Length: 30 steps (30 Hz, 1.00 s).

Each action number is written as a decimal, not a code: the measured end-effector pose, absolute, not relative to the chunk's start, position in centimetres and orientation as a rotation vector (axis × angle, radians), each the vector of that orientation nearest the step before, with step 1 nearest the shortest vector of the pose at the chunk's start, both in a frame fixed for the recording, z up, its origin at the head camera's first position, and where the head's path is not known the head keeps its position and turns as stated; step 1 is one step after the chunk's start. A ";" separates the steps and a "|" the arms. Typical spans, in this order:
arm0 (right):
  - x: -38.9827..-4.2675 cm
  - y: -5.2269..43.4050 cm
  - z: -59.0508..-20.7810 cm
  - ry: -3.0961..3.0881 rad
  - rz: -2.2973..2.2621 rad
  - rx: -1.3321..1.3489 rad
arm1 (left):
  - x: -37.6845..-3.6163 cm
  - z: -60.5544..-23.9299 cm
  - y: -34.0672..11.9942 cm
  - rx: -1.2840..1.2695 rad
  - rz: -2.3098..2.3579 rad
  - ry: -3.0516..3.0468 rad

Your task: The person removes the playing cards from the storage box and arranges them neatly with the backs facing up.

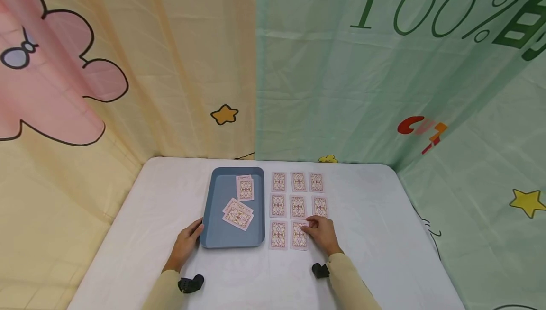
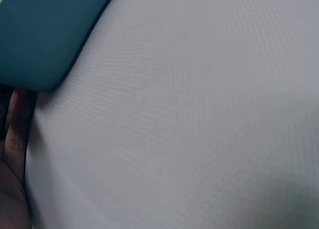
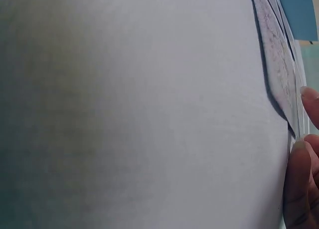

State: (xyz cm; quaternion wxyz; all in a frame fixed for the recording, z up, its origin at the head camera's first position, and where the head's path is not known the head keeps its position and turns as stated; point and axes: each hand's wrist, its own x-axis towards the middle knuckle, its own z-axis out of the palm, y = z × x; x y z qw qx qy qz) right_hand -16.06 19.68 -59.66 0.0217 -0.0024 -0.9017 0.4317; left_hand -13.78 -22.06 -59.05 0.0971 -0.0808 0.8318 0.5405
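Observation:
Playing cards with red-patterned backs lie in three rows. My right hand [image 1: 324, 234] is at the upper right corner of a front-row card [image 1: 299, 238], its thumb and fingertips pinching there. In the right wrist view, the thumb [image 3: 297, 181] meets a thin card edge beside a flat card [image 3: 274, 54]; the exact contact is partly hidden. At the left, my left hand [image 1: 185, 243] rests against the side of a blue tray [image 1: 232, 240], near its front corner. The left wrist view shows a straight finger [image 2: 19, 134] reaching up to the tray's rim.
Inside the tray lie two overlapping pairs of cards, one pair [image 1: 245, 189] at the back and one [image 1: 238, 217] in the middle. A white cloth [image 1: 362, 215] covers the table. Printed curtains [image 1: 324, 87] stand close around its back and sides.

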 end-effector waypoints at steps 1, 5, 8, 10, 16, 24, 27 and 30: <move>-16.0 19.7 -59.6 -2.792 1.332 -0.025 | -13.7 -59.1 -22.1 -0.237 1.602 2.465; -15.7 19.7 -59.5 -2.792 1.318 -0.092 | -13.6 -59.1 -22.1 -0.233 1.613 2.456; -15.6 19.7 -59.2 -2.789 1.314 -0.098 | -13.7 -59.1 -22.1 -0.236 1.618 2.446; -15.6 19.4 -58.9 -2.767 1.331 -0.082 | -13.7 -59.1 -22.1 -0.237 1.611 2.447; -16.4 17.7 -57.5 -2.722 1.401 0.057 | -13.8 -58.9 -21.9 -0.243 1.569 2.454; -18.3 13.8 -55.9 -2.761 1.477 0.233 | -13.9 -58.8 -21.8 -0.236 1.563 2.462; -18.7 12.3 -55.5 -2.753 1.500 0.312 | -13.9 -58.7 -21.8 -0.232 1.570 2.456; -18.9 10.8 -55.3 -2.744 1.526 0.369 | -13.8 -58.8 -21.9 -0.232 1.573 2.455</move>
